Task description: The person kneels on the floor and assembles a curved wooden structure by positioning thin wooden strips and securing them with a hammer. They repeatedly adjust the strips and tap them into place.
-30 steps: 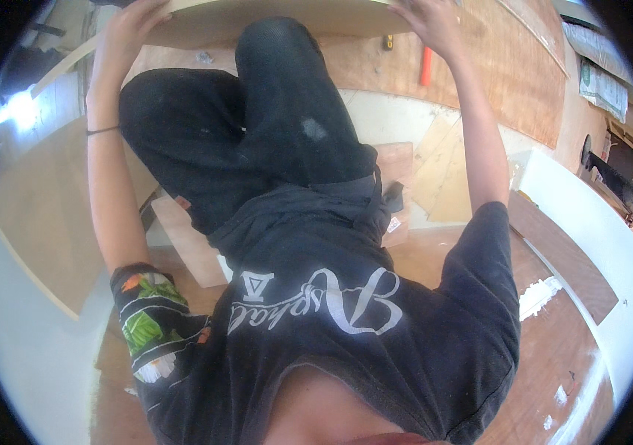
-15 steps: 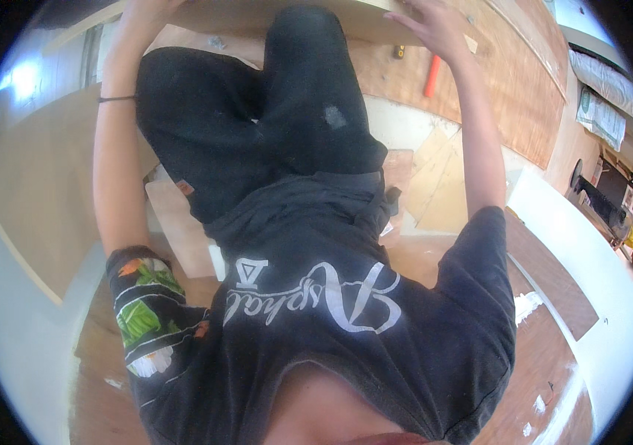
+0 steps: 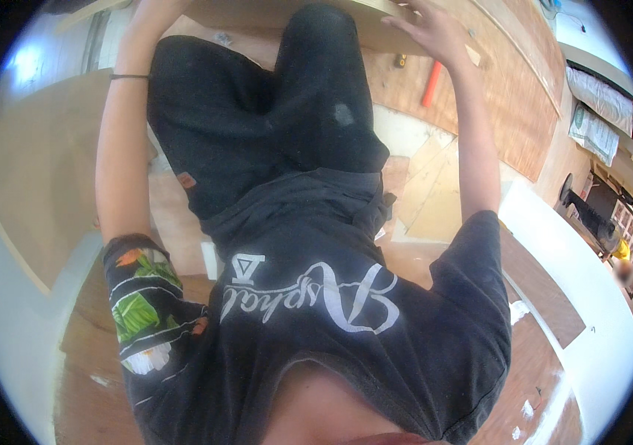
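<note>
A pale wooden board (image 3: 257, 18) stands across the top of the view, in front of my knees. My right hand (image 3: 435, 31) is at its right end, with the fingers stretched out and apart, lying against or just over its edge. My left hand (image 3: 164, 6) reaches to the board's left part. The upper border cuts that hand off, so its fingers are hidden. Below my right hand, an orange-red handle (image 3: 431, 83) lies on a brown plywood sheet (image 3: 509, 111), beside a small yellow and black tool (image 3: 400, 60).
A large curved panel (image 3: 42, 170) stands at my left, and a white curved edge (image 3: 554, 245) runs along my right. Thin wood offcuts (image 3: 431, 185) lie by my hip. Stacked sacks (image 3: 598, 96) and a person in yellow (image 3: 619, 248) are at far right.
My right hand has shifted slightly right and down, its fingers more bent. My left forearm and knees have moved a little right. The view has tilted slightly.
</note>
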The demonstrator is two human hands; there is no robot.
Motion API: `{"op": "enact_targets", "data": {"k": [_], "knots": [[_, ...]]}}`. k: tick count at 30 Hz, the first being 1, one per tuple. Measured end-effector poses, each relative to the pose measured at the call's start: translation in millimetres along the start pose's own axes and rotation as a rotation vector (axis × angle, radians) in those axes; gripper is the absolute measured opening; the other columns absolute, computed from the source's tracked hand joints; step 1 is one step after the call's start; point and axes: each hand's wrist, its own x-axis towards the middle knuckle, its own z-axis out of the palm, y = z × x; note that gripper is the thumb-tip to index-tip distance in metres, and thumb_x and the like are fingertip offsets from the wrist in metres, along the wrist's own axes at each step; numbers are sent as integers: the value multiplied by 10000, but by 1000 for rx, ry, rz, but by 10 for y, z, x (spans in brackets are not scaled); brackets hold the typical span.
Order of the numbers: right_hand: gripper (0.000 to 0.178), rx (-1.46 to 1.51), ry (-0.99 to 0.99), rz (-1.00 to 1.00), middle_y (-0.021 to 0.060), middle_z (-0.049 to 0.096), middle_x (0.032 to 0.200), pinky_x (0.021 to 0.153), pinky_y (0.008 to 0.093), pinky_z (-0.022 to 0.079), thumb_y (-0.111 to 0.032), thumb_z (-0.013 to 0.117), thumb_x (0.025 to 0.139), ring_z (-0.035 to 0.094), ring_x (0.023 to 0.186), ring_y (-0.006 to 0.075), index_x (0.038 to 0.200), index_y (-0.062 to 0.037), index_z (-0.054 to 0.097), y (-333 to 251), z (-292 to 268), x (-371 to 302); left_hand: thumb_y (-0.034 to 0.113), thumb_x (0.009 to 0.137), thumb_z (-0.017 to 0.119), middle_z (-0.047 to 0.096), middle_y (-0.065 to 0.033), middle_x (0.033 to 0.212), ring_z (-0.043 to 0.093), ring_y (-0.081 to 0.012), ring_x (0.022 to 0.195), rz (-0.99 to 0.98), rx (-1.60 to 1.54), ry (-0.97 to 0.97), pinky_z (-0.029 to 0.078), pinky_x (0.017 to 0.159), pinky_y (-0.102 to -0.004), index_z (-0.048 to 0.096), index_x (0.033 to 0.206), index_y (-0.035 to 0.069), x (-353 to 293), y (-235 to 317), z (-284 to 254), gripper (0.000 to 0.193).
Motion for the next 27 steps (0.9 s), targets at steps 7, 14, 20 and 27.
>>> {"op": "enact_targets", "data": {"k": [7, 14, 20, 27], "knots": [[310, -67, -93, 16, 147, 706, 1036, 838, 373, 524, -229, 726, 854, 671, 942, 260, 1094, -36, 692, -62, 17, 181, 187, 800, 717, 694, -171, 938, 656, -355, 894, 11, 100, -2, 505, 786, -425, 693, 1005, 16, -36, -51, 8, 268], [336, -60, -107, 15, 146, 707, 1033, 833, 368, 525, -255, 720, 870, 671, 940, 265, 1124, -39, 681, -144, -36, 185, 176, 787, 715, 696, -166, 954, 658, -344, 918, 10, 104, -23, 505, 809, -423, 694, 1009, 17, 14, -5, -22, 274], [389, -24, -171, 73, 144, 700, 1065, 847, 359, 528, -272, 728, 872, 670, 956, 259, 1173, -36, 657, -223, 55, 270, 160, 798, 708, 697, -165, 958, 659, -343, 919, -27, 68, -52, 509, 807, -420, 693, 1004, 8, 8, 15, -23, 256], [393, 134, -128, -45, 164, 673, 1125, 882, 373, 515, -250, 715, 878, 649, 1030, 273, 1190, -22, 643, -433, 123, 419, 166, 813, 702, 697, -166, 962, 659, -345, 920, 20, 78, -3, 510, 815, -417, 689, 1005, 1, -27, -21, 17, 254]]}}
